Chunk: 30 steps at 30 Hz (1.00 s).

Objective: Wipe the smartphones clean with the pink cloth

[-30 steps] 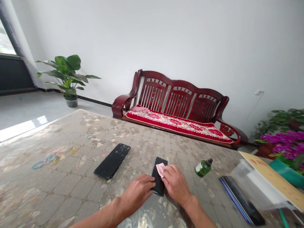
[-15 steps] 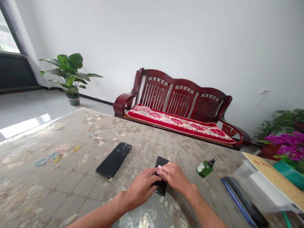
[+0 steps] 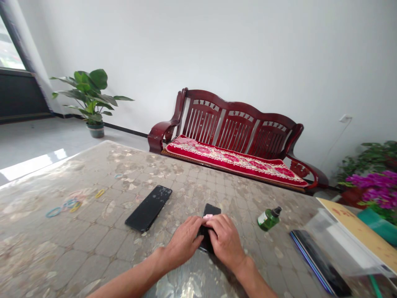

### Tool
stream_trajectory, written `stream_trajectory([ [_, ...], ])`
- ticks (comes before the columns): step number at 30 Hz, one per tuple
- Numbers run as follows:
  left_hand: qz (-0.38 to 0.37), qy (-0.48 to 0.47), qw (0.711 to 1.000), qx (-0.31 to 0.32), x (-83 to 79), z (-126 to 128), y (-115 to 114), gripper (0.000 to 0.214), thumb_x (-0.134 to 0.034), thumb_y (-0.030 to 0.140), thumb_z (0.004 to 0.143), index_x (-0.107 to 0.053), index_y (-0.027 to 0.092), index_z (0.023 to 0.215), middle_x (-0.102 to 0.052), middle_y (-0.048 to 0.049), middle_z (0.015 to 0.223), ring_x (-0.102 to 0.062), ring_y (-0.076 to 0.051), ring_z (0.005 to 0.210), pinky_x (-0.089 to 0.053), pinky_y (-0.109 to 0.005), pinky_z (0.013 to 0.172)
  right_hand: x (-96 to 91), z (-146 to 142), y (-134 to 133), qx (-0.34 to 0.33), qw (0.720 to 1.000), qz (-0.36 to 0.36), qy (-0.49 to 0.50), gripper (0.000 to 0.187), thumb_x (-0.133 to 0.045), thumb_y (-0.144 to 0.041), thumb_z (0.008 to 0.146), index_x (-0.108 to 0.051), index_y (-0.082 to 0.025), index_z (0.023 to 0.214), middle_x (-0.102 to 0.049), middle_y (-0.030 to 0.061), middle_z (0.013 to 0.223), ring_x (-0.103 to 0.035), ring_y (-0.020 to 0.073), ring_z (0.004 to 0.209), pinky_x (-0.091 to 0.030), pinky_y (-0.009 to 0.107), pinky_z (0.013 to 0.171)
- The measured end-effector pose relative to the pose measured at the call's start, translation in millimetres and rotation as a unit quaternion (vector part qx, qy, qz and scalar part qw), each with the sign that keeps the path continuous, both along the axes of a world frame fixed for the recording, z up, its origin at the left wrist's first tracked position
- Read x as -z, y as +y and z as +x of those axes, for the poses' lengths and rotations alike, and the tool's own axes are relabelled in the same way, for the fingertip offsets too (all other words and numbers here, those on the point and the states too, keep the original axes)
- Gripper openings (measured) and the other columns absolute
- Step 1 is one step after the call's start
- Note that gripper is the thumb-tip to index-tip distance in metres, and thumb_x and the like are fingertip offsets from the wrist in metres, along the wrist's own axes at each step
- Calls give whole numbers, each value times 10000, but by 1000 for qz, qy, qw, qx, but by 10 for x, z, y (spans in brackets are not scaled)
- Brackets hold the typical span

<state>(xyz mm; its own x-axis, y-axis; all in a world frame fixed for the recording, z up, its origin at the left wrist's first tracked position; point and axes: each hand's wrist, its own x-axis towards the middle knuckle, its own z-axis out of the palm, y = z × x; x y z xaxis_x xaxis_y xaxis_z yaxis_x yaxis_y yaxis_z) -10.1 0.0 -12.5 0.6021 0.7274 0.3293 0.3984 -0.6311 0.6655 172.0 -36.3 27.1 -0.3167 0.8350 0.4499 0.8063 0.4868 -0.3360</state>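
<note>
A small black phone [image 3: 210,210] lies flat on the patterned table [image 3: 93,240] in front of me. My left hand [image 3: 182,241] rests on its left edge with fingers bent against it, steadying it. My right hand [image 3: 225,241] lies on top of the phone, fingers pressed down on a small pink cloth [image 3: 207,216] of which only a corner shows. A larger black phone [image 3: 149,208] lies to the left, apart from both hands.
A small green bottle [image 3: 268,218] lies on its side to the right. Further right are a dark flat device [image 3: 319,263], clear plastic packaging [image 3: 338,244] and a tan box [image 3: 359,231]. Several coloured rubber bands [image 3: 66,205] lie at the left. A red wooden bench [image 3: 232,140] stands behind the table.
My right hand slid the pink cloth down the phone towards me, so it now covers most of the cloth. My left hand closed in against the phone's edge.
</note>
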Motion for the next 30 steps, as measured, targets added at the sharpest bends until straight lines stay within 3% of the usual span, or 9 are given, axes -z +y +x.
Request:
stream_trajectory([
  [7, -20, 28, 999, -22, 15, 19, 25, 629, -502, 29, 770, -409, 227, 1360, -556, -71, 1260, -513, -226, 1188, -404, -392, 1054, 90, -54, 57, 68, 995, -53, -46, 261, -562, -29, 872, -615, -244, 1011, -643, 23, 980, -577, 209, 932, -465, 334, 833],
  [14, -23, 33, 999, -17, -65, 18, 17, 409, -487, 51, 827, -556, 206, 1199, -571, -61, 1144, -545, -211, 1091, -443, -342, 998, 65, -66, 35, 86, 990, -42, -100, 190, -499, -108, 962, -624, -251, 956, -591, 23, 884, -561, 193, 867, -419, 300, 774],
  [18, -15, 47, 999, -17, -95, 12, 4, 392, -488, 44, 833, -587, 211, 1174, -577, -60, 1135, -554, -213, 1081, -457, -344, 985, 73, -72, 3, 95, 990, -36, -102, 169, -507, -121, 963, -612, -238, 900, -586, 28, 908, -561, 197, 879, -426, 312, 794],
  [25, 11, 15, 1000, 10, 83, -95, -52, 478, -644, 116, 804, -555, 247, 1255, -566, -69, 1261, -552, -244, 1150, -460, -390, 1015, 104, -18, 9, 77, 991, -45, -97, 200, -480, -89, 955, -595, -253, 948, -609, 19, 915, -585, 198, 886, -453, 315, 776],
  [30, 20, 29, 999, 20, 118, -156, -91, 437, -691, 127, 791, -613, 219, 1211, -583, -102, 1290, -564, -272, 1168, -475, -417, 1016, 135, 31, 268, 102, 989, -45, -96, 230, -498, -38, 905, -610, -238, 887, -607, 17, 896, -579, 191, 891, -445, 291, 797],
])
